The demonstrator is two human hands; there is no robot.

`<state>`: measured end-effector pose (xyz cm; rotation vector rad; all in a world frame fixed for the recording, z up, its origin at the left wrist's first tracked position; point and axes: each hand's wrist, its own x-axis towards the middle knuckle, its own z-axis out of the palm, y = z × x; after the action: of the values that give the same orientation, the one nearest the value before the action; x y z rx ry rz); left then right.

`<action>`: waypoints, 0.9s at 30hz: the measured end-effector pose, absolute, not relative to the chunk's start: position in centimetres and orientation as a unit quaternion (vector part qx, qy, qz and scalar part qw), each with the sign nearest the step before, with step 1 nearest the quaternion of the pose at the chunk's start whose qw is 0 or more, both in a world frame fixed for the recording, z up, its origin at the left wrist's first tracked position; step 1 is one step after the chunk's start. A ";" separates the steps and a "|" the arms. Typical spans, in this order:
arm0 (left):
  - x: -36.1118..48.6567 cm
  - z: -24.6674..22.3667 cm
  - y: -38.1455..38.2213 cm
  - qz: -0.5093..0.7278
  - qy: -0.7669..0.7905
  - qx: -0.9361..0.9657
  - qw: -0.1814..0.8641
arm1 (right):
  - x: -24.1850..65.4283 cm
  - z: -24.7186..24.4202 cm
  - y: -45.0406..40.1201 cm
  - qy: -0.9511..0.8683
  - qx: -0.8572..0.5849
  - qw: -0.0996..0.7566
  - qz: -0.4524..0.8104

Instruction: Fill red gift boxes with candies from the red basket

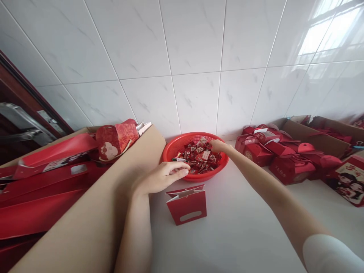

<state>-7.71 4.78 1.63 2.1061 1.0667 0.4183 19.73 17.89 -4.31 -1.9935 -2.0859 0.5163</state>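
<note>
A red plastic basket [196, 177] with perforated walls stands against the tiled wall, holding many small red-wrapped candies [200, 156]. My right hand [218, 146] reaches into its right side, touching the candies; the fingertips are hidden from me. Over the basket's front left rim hovers my left hand [166, 175], fingers stretched out, thumb apart, nothing held. Just below it on the table, a red paper gift box [189, 204] stands upright with its top open and an oval cutout in its front.
At left, a large cardboard box [125, 182] holds red gift boxes and a patterned red bag [118, 140]. Several closed red gift boxes [292, 167] cluster at right, before another cardboard box [314, 138]. A door handle [21, 132] shows far left.
</note>
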 end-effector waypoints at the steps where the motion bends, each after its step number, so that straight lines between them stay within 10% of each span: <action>1: -7.7 1.5 4.9 0.173 0.416 0.814 0.366 | 19.4 -4.7 18.3 -0.707 -0.676 0.102 0.182; 20: -1.6 -4.9 11.5 0.466 0.366 0.594 0.544 | 16.2 -2.8 13.9 -0.714 -0.338 0.411 0.456; 27: -1.8 -4.7 11.8 0.480 0.384 0.525 0.588 | 19.3 -3.2 16.6 -0.806 -0.585 0.061 0.074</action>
<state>-1.82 11.76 -4.72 1.2234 0.8935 1.1188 19.33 16.56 -3.16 -1.7692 -2.4370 0.2226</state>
